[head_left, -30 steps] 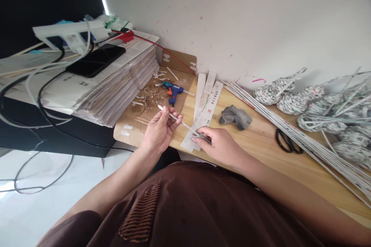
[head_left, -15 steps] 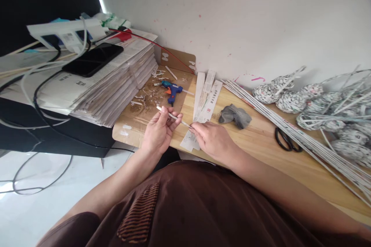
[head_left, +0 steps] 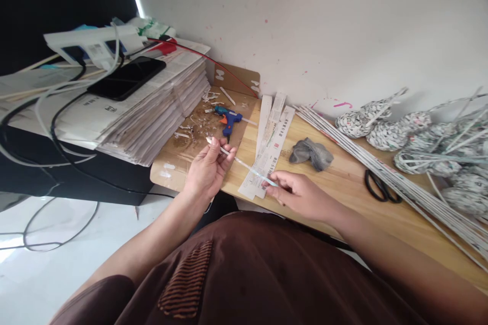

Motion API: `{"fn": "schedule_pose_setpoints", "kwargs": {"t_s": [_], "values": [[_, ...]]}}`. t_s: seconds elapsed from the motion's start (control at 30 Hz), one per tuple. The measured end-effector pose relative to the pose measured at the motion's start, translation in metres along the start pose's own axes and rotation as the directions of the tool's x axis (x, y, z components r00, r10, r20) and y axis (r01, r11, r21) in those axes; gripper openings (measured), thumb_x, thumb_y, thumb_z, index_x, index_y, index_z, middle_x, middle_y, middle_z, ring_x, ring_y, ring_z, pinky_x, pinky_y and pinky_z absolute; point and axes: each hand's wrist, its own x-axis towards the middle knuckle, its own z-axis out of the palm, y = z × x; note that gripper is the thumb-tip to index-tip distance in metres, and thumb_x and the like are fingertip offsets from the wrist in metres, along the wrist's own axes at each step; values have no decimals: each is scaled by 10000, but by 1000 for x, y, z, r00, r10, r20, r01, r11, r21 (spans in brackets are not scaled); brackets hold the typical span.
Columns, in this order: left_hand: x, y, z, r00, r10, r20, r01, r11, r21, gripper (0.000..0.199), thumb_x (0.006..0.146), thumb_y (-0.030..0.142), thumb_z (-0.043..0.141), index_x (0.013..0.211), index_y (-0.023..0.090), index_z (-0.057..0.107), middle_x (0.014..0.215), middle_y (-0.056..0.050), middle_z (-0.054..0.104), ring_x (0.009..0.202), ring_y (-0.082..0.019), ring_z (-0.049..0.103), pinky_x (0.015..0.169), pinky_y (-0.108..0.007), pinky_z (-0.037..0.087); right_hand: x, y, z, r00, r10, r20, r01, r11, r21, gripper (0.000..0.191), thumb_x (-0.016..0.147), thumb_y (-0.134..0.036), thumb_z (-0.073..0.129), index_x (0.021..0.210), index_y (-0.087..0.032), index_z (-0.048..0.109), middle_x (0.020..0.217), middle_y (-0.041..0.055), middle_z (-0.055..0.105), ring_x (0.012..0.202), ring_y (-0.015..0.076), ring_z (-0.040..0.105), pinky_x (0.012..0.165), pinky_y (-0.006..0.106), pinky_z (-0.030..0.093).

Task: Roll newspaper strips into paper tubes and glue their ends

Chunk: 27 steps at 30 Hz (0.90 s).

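Head view: the thin paper stick (head_left: 251, 168) slants from the left hand (head_left: 206, 167) bodyward to the right hand (head_left: 299, 194), both hands pinching it near its ends.

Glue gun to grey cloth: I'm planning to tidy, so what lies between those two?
The head view shows printed paper strips on the wooden table between the glue gun and the grey cloth.

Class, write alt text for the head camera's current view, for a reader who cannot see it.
The left hand and right hand hold a thin paper roll above a table. Beyond lie a blue glue gun on cardboard, paper strips and a gray cloth; scissors and long rods lie to the right.
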Motion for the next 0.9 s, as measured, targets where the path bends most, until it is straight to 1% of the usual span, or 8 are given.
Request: {"fn": "schedule_pose_setpoints", "kwargs": {"t_s": [0.1, 0.17, 0.27, 0.43, 0.53, 0.63, 0.8, 0.9], "values": [[-1, -1, 1, 1000, -9, 6, 9, 1000, -4, 185, 901, 249, 591, 821, 97, 659, 724, -37, 661, 726, -125, 703, 692, -190, 597, 2, 0, 5, 979, -117, -169, 80, 975, -208, 350, 904, -510, 523, 868, -183, 642, 732, 45, 586, 715, 171, 529, 692, 296, 402], [-2, 1, 3, 1000, -16, 18, 16, 1000, -8, 191, 912, 235, 572, 814, 94, 655, 725, -38, 661, 720, -124, 704, 683, -186, 597, 3, 1, 7, 999, -34, -26, 34, 999, 4, 417, 953, -519, 404, 836, -177, 613, 611, 13, 530, 637, 163, 534, 670, 299, 422], [-4, 1, 4, 999, -24, 28, 24, 1000, -4, 191, 915, 231, 566, 817, 92, 652, 726, -39, 660, 712, -118, 701, 669, -174, 593, 6, -2, 8, 975, 58, 215, -116, 957, 266, 468, 971, -544, 313, 903, -171, 587, 516, -40, 449, 525, 145, 515, 605, 285, 432], [-4, -5, 2, 998, -52, 42, 51, 998, 23, 185, 892, 267, 607, 841, 97, 659, 742, -40, 667, 744, -129, 707, 705, -198, 598, 19, -14, 14, 983, -127, -132, 103, 978, -180, 336, 928, -507, 481, 877, -196, 598, 699, 15, 577, 644, 143, 511, 635, 269, 370], [-5, -6, 0, 996, -56, 65, 55, 998, 13, 194, 893, 275, 606, 852, 96, 668, 755, -42, 673, 749, -129, 709, 708, -199, 600, 28, -13, 19, 998, -64, 5, 63, 991, 121, 396, 963, -507, 377, 795, -193, 551, 541, -31, 442, 532, 129, 452, 593, 274, 388], [-5, -4, -2, 995, -65, 80, 64, 998, 18, 203, 886, 292, 615, 857, 100, 674, 757, -42, 677, 754, -129, 710, 711, -200, 601, 35, -9, 20, 967, 2, 255, -128, 868, 480, 428, 952, -558, 359, 826, -185, 527, 465, -88, 318, 430, 109, 378, 534, 273, 407], [-7, -5, 0, 995, -62, 74, 61, 998, 27, 210, 874, 311, 631, 854, 105, 669, 751, -36, 675, 748, -125, 709, 709, -195, 599, 44, -15, 23, 999, -32, 44, 16, 950, 312, 384, 881, -563, 539, 828, -184, 575, 552, -49, 495, 499, 92, 439, 531, 231, 362], [-8, -3, 3, 992, -80, 96, 78, 997, 30, 206, 885, 301, 615, 841, 106, 664, 728, -32, 667, 725, -122, 705, 664, -181, 595, 48, -19, 22, 978, -23, 209, -84, 868, 490, 431, 922, -579, 435, 788, -187, 557, 455, -78, 384, 433, 95, 382, 512, 247, 386]]}}
